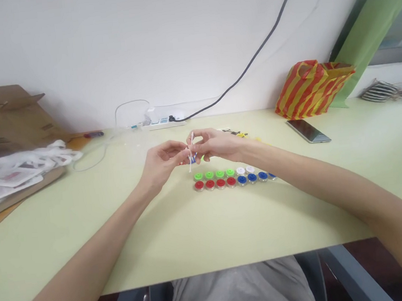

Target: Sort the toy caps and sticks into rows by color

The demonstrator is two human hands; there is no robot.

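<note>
Item: small white stick with a blue piece at its lower end, pinched upright between left hand and right hand, both closed on it, raised just behind the bobbin rows.

Rows: four green, two white behind; four red, four blue in front. Back row looks two short.

Beyond the rows: power strip. Right of the rows: phone.
</note>
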